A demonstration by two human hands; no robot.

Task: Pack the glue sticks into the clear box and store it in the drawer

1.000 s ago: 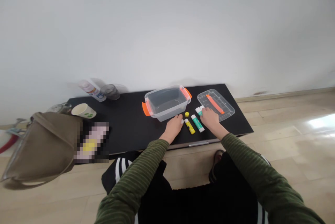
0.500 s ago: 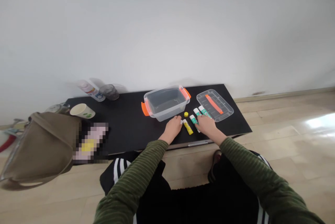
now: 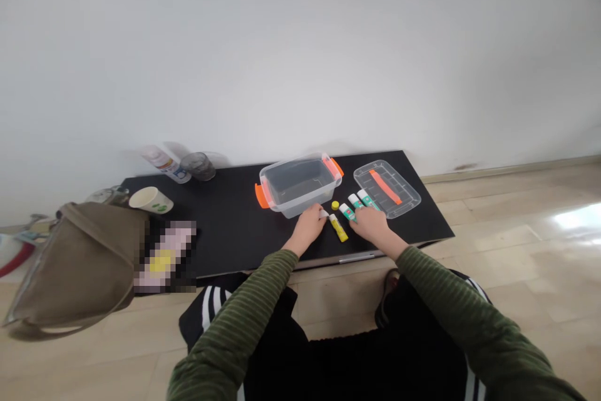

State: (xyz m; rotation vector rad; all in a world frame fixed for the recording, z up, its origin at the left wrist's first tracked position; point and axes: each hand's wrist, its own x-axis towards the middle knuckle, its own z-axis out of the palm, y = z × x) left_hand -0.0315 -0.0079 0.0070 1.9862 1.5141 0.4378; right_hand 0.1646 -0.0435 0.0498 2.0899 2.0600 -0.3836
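Observation:
My right hand is closed around the lower part of a green-and-white glue stick, whose white-capped end points up and left. Two similar sticks, a middle glue stick and a far glue stick, lie alongside it, partly behind my fingers. My left hand pinches a small white thing, mostly hidden by the fingers. Between my hands lies a yellow glue stick with a white end, and a round yellow cap sits just beyond it.
A clear plastic box with orange latches stands open behind my left hand. Its clear lid with an orange handle lies on the right of the black table. Leftward are a paper cup, a glass, a spray can and a brown bag.
The glue stick under my right hand has turned to lie more in line with the other two. My left hand has shifted slightly left with the small white thing.

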